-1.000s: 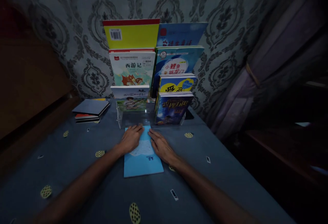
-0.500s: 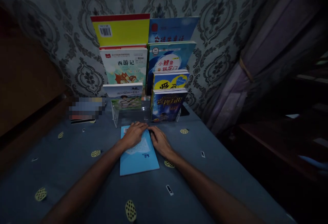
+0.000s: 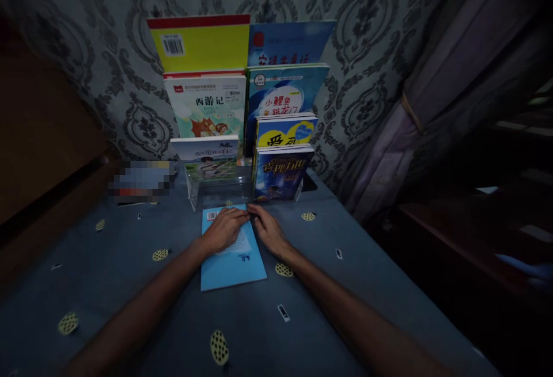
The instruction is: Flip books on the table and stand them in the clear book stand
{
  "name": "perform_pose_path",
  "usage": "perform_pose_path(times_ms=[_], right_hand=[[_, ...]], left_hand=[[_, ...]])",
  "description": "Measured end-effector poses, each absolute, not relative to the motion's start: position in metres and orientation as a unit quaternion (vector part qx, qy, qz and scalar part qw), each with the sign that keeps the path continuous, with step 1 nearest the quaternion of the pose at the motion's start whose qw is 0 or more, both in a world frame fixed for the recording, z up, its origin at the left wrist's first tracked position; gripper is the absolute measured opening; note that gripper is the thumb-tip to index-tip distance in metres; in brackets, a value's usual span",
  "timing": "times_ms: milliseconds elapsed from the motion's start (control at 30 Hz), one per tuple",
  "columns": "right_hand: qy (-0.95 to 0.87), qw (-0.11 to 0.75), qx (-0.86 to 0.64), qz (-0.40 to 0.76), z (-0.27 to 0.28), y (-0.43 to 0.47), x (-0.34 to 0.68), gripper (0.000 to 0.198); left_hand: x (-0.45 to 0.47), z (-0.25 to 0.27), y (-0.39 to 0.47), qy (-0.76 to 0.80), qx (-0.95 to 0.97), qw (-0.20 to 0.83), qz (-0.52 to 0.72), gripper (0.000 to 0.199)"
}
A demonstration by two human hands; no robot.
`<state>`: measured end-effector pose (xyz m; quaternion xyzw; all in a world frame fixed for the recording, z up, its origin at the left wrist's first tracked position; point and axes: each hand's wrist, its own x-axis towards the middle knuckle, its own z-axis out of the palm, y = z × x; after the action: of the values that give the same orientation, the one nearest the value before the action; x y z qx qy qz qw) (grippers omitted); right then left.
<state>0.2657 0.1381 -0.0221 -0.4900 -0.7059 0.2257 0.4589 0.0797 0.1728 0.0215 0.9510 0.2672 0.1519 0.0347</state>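
Left of the frame sat a pixelated, multicoloured pile. Just above centre, the clear plastic rack (image 3: 211, 194) held 2 columns of upright, colourful paper books (image 3: 207, 103). At lower centre, below it, the thin, rectangular, light-blue paper book (image 3: 233, 270) lay flat. Your left hand (image 3: 224, 230) spread across its upper part, fingers close together; your right hand (image 3: 270, 232) met its upper right edge, but I couldn't tell whether it pinched.

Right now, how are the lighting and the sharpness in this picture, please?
Head view: dim overall, nearly black at lower right; head view: small print on the blue book unreadable, though several large titles on the displayed books are legible; head view: faint reflections on the clear stand, a pixelated patch at left.
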Motion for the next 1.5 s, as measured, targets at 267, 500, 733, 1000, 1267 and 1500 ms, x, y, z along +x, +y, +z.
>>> perform_pose_path(times_ms=[267, 500, 733, 1000, 1267, 1500], right_hand=[[-0.727, 0.416, -0.511, 0.193, -0.020, 0.138, 0.265, 0.039], [-0.729, 0.394, -0.526, 0.190, -0.014, 0.135, 0.263, 0.041], [-0.733, 0.395, -0.524, 0.177, -0.014, 0.133, 0.262, 0.041], [-0.752, 0.359, -0.530, 0.156, -0.012, 0.130, 0.258, 0.039], [-0.773, 0.326, -0.528, 0.131, -0.008, 0.127, 0.256, 0.039], [-0.779, 0.310, -0.534, 0.114, -0.012, 0.130, 0.256, 0.040]], left_hand=[[0.077, 0.026, 0.151, 0.237, 0.961, 0.043, 0.134, 0.044], [0.070, 0.027, 0.128, 0.185, 0.969, 0.080, 0.144, 0.045], [0.064, 0.028, 0.095, 0.154, 0.968, 0.130, 0.151, 0.042], [0.060, 0.031, 0.076, 0.131, 0.964, 0.168, 0.158, 0.043], [0.027, 0.017, 0.125, 0.206, 0.953, 0.113, 0.190, 0.046], [-0.023, -0.004, 0.181, 0.400, 0.889, 0.024, 0.222, 0.043]])
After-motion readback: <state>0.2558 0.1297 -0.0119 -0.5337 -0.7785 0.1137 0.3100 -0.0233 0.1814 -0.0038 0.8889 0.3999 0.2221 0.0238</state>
